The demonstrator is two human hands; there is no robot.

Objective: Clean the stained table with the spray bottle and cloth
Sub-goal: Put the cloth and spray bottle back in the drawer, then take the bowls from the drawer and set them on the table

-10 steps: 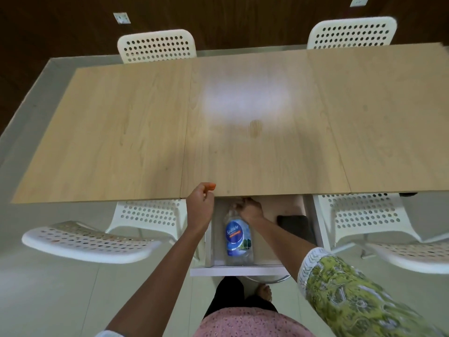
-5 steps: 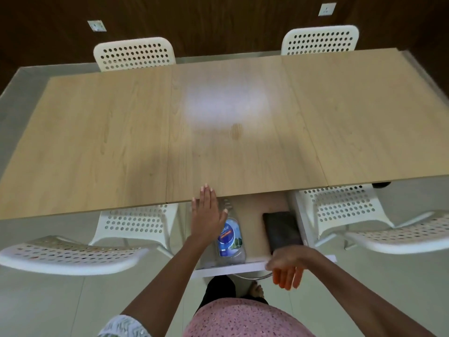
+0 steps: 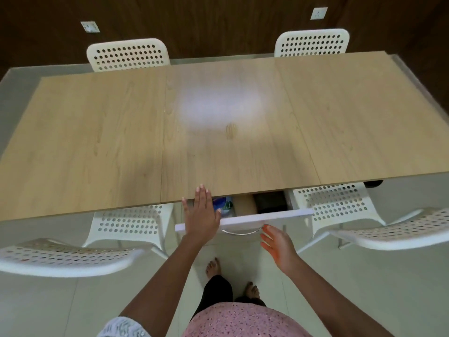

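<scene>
We are standing at the near edge of the wooden counter (image 3: 121, 142), where a white drawer (image 3: 267, 216) is sitting partly open beneath it. Our left hand (image 3: 201, 215) is hovering flat over the drawer's left end, fingers straight, its grip holding nothing. Our right hand (image 3: 277, 244) is spreading open just beside the metal handle (image 3: 239, 232), gripping nothing either. The spray bottle (image 3: 222, 203) is lying inside the drawer (mostly hidden), a dark cloth (image 3: 269, 201) near it. A brownish stain (image 3: 229, 131) is marking the counter's middle.
</scene>
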